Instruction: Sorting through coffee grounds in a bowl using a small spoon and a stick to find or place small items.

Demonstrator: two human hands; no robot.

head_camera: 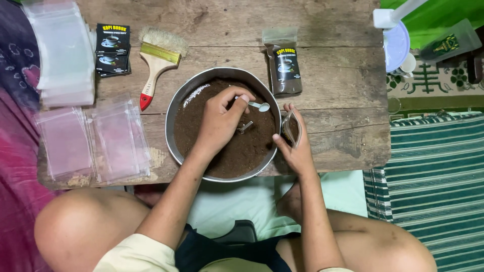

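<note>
A rough wooden worktop [327, 65] fills the upper half of the view, and at its near middle sits a round metal pan [174, 118] filled almost to the rim with dark brown ground powder [237, 151]. Toward nine o'clock from the pan lie flat piles of clear plastic bags [93, 141], with a taller stack of them [63, 50] at ten o'clock. At eleven o'clock a paintbrush [156, 63] lies slanted, its pale bristles pointing away from the person and its red-tipped handle pointing back toward seven o'clock; just beyond it is a small pile of black printed labels [112, 48]. At one o'clock from the pan a filled pouch [285, 63] of the powder lies flat, its long axis running twelve to six, open end away. The left hand [219, 121] reaches over the pan and is clenched round the handle of a small white scoop [258, 105], whose long axis runs nearly nine to three with the bowl pointing toward three o'clock, over the powder. A small metal piece [245, 127] lies in the powder just below it. The right hand [297, 146], at the pan's three o'clock rim, is grasping a small clear pouch [291, 128] between thumb and fingers, its mouth held open.
</note>
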